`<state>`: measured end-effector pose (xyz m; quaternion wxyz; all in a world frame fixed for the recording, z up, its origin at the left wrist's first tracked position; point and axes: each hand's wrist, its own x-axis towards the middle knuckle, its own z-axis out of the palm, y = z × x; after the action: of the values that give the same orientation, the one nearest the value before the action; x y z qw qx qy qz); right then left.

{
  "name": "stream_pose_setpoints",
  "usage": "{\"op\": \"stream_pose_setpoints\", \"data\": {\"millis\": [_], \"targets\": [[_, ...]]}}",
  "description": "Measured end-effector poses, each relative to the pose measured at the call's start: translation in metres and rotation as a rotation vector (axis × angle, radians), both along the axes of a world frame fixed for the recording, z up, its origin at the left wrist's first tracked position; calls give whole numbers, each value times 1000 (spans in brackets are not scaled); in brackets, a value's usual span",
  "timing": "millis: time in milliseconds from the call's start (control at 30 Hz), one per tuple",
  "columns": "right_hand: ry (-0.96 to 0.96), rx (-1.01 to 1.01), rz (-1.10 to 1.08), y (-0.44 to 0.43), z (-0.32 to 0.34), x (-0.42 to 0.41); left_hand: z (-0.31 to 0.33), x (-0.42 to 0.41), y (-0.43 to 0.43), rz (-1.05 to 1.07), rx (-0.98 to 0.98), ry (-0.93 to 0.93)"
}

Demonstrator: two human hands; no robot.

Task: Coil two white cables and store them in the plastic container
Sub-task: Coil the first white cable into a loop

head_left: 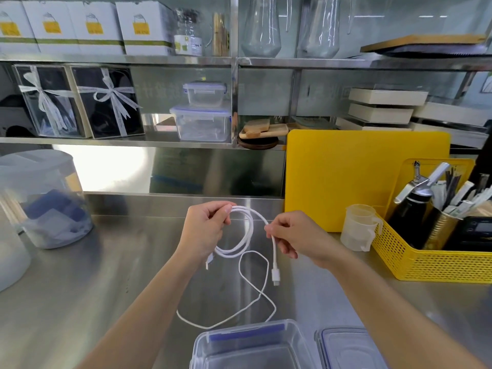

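Steel counter (80, 275), shelves behind. Left hand (203, 231) pinching the top of a part-wound thick cable (250, 235); right hand (295, 235) gripping its free tail, plug dangling below. Thin cable (255, 294) loose beneath both hands, uncoiled. Nearer still, open container (226, 350), nothing stored; lid (346, 347) beside.

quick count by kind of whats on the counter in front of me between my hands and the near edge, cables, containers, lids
white cables: 2, a thicker one held in loops by the left hand and right hand, and a thinner one loose on the counter
clear plastic container: 1, open
lid: 1, lying beside the container
total: 4
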<state>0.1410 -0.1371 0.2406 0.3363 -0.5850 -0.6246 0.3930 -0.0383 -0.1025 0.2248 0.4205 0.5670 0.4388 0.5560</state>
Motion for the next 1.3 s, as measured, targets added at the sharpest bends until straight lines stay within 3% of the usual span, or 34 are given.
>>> {"op": "stream_pose_setpoints", "data": {"millis": [133, 233, 333, 500, 567, 700, 833, 1033, 1300], "targets": [[523, -61, -11, -3, 14, 2, -6, 0, 2, 37, 65, 58], [720, -13, -16, -4, 16, -5, -6, 4, 0, 30, 45, -7], [647, 128, -75, -4, 9, -14, -3, 10, -5, 6, -21, -136], [7, 352, -120, -4, -19, -31, -2, 11, -10, -42, -164, -344], [-78, 353, -144, -4, -29, -35, -3, 11, -13, -53, -208, -363], [152, 246, -158, -4, -37, -40, -3, 12, -16, -101, -253, -387], [86, 208, -56, -1, -39, -34, -3, 14, -20, -184, -296, -420], [533, 90, 166, -1, -44, -23, -5, 16, -19, -277, -377, -544], [431, 2, 233, -2, -44, -14, -4, 8, -8, -295, -446, -611]]}}
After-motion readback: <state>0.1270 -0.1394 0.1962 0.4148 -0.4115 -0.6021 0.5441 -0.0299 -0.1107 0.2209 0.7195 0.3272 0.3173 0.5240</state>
